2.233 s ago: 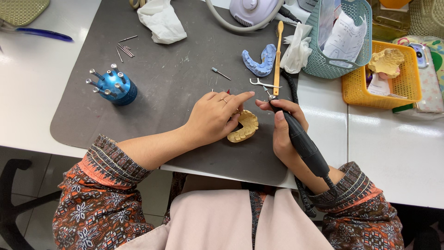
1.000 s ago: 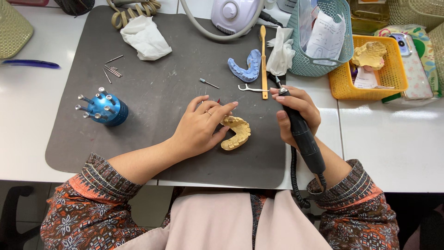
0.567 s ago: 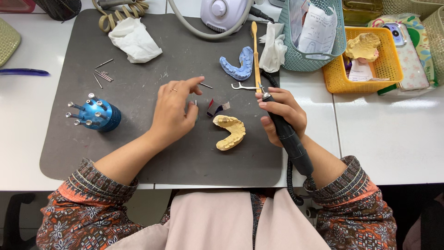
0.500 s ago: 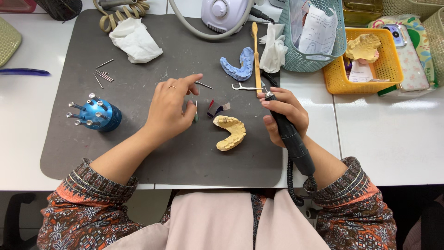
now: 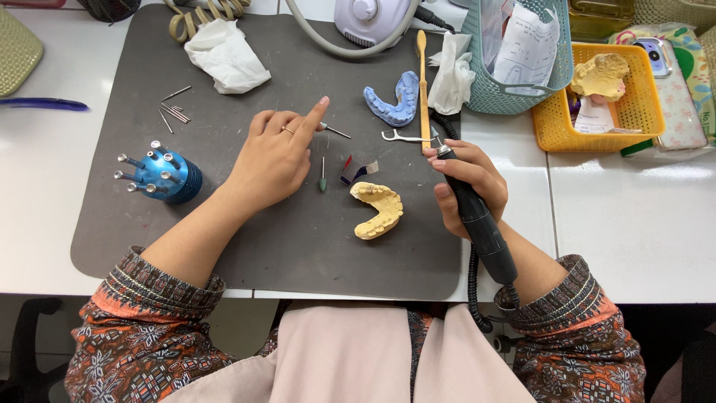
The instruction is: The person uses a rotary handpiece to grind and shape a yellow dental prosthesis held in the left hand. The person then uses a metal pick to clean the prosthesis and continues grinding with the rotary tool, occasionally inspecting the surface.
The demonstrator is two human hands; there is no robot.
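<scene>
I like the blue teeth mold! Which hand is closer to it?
The right hand, though not by much. It grips the black handpiece below and right of the blue mold. The left hand lies farther away to the mold's left, index finger pointing toward it.

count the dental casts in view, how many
3. A yellow cast lies on the grey mat between the hands, a blue cast at the mat's top, and a pale yellow cast in the yellow basket. More may be hidden in the baskets.
</scene>
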